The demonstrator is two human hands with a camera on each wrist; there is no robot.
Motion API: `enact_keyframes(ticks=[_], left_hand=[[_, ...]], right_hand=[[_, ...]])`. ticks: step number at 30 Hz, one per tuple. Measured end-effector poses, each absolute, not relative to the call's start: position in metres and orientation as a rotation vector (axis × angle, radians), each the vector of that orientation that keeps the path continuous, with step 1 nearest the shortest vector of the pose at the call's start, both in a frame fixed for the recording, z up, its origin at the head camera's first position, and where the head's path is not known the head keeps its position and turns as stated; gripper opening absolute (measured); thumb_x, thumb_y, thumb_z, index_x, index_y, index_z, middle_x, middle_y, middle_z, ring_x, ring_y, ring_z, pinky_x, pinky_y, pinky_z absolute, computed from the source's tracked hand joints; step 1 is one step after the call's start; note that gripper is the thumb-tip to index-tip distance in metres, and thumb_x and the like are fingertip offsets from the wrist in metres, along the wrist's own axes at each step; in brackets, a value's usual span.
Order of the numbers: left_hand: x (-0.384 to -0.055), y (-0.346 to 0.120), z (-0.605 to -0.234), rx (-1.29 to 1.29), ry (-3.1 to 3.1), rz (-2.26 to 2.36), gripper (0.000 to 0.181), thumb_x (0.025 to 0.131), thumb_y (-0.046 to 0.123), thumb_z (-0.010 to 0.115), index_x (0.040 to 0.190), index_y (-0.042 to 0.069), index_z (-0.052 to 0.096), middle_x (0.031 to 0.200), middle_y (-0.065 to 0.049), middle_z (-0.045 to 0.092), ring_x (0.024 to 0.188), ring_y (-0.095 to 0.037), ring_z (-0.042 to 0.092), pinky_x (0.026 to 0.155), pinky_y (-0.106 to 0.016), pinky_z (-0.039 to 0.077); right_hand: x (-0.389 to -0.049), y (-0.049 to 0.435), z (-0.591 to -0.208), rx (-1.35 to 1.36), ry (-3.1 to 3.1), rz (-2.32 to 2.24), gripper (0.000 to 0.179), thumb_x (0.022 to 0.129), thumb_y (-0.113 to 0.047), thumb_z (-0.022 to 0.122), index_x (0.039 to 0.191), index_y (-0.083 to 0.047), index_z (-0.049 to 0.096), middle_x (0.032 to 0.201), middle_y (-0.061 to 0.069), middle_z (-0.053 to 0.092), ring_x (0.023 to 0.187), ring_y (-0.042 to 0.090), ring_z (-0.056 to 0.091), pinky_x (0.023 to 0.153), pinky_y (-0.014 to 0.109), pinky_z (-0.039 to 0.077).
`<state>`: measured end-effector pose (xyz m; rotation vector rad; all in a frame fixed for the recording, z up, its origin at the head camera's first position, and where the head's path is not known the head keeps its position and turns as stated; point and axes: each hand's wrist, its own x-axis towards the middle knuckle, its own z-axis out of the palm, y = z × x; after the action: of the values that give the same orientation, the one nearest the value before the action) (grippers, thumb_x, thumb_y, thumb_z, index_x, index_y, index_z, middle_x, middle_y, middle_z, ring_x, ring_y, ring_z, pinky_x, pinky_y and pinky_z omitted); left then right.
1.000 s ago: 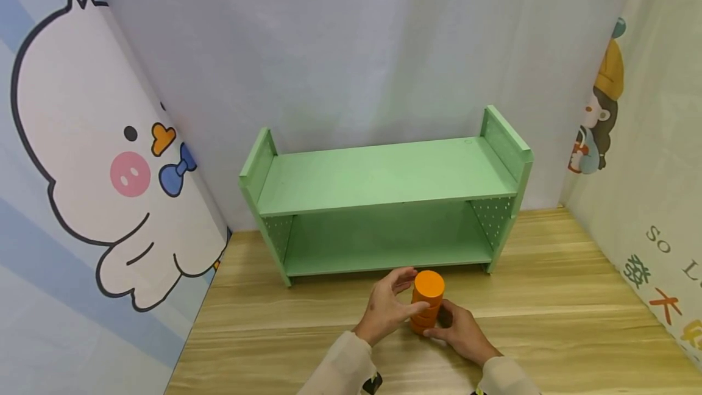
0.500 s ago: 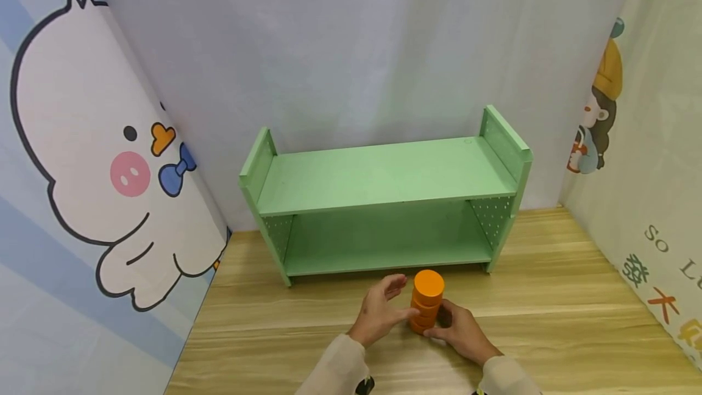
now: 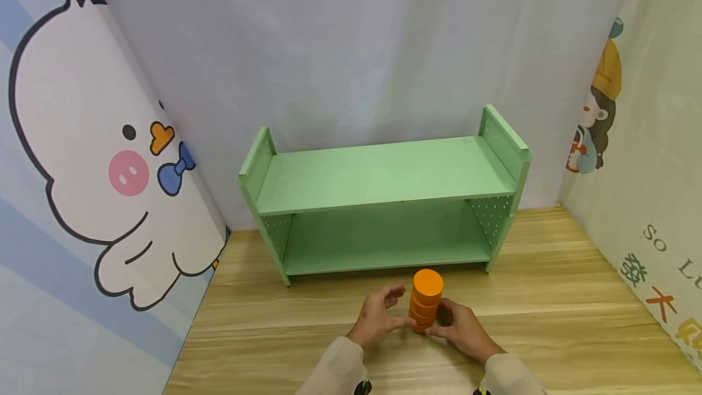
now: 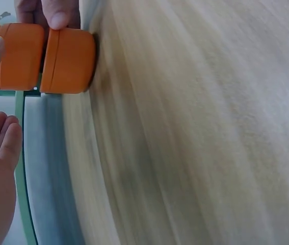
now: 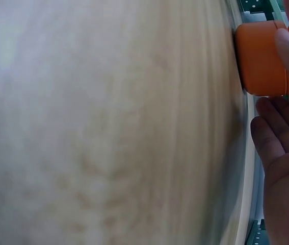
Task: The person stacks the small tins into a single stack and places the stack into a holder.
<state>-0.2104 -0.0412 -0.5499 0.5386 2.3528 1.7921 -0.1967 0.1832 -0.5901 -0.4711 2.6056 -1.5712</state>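
An upright stack of orange round containers [image 3: 426, 302], each with a seam like a lid's edge, stands on the table in front of the shelf. My left hand [image 3: 377, 317] is at its left side, fingers relaxed and clear of the stack, with the thumb at or near the lower part. From the right, my right hand [image 3: 462, 328] holds the lowest container, thumb in front and fingers partly hidden behind. The left wrist view shows the bottom container [image 4: 70, 61] with the right thumb on it. In the right wrist view, the right thumb overlaps the same container [image 5: 264, 61].
Just behind the stack stands a green two-tier shelf [image 3: 384, 175] with raised end panels. Wood-grain tabletop [image 3: 263, 334] extends around it. A pale curtain [image 3: 351, 53] hangs at the back, and printed cartoon sheets [image 3: 71, 139] flank the table.
My left hand has drawn back a little to the left and down from the upper part of the stack, its fingers coming away. The right hand and the stack have stayed nearly in place.
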Motion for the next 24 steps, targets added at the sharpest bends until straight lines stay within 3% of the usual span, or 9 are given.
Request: enact_keyframes(ticks=[18, 24], left_hand=[[-0.21, -0.035, -0.563, 0.563, 2.418, 1.671, 0.06, 0.073, -0.001, 0.087, 0.126, -0.007, 0.061, 0.127, -0.019, 0.064, 0.118, -0.03, 0.062, 0.098, -0.027, 0.054], [-0.21, -0.032, -0.564, 0.54, 2.4, 1.647, 0.059, 0.076, 0.002, 0.086, 0.129, -0.005, 0.06, 0.128, -0.017, 0.064, 0.119, -0.029, 0.061, 0.098, -0.028, 0.054]], right_hand=[[-0.2, 0.186, -0.588, -0.545, 2.559, -1.578, 0.06, 0.082, -0.02, 0.084, 0.127, 0.011, 0.059, 0.123, 0.026, 0.065, 0.11, 0.04, 0.065, 0.092, 0.041, 0.057], [-0.201, 0.187, -0.586, -0.574, 2.514, -1.574, 0.06, 0.084, -0.02, 0.083, 0.127, 0.012, 0.058, 0.124, 0.027, 0.064, 0.11, 0.04, 0.065, 0.092, 0.046, 0.057]])
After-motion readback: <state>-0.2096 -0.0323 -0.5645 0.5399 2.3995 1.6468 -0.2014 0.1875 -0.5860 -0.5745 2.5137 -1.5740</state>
